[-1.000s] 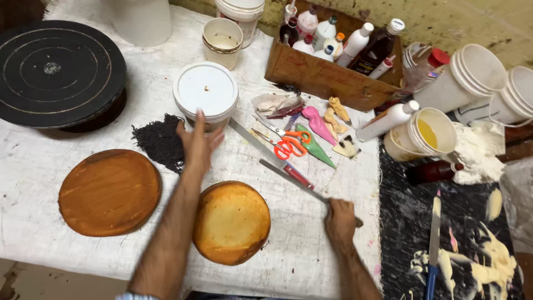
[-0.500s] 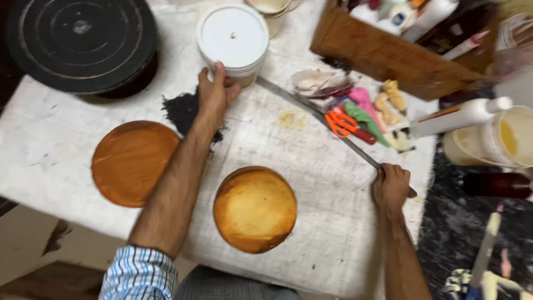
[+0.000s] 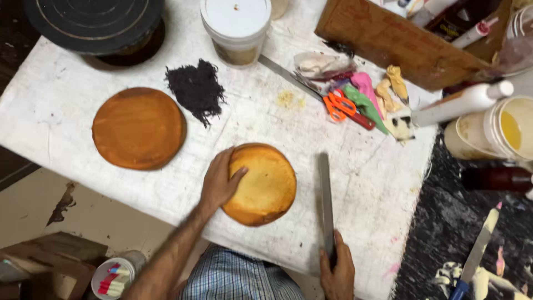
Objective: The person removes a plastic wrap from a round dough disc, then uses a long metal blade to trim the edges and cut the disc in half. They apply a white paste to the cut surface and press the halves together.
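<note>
Where scissors (image 3: 340, 105) lie, tools beside.

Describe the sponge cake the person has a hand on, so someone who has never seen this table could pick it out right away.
On the white cloth-covered table, look at the near edge, just in front of the person. The lighter, golden sponge cake lies there under the left hand, with a long knife beside it in the right hand. The other round cake, farther left, is darker orange-brown and untouched.

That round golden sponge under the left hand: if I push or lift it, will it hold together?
The sponge cake lies flat and low, so it likely slides rather than rolls. It looks soft and light; lifted one-sided by the left hand, it may sag or crack.
</note>
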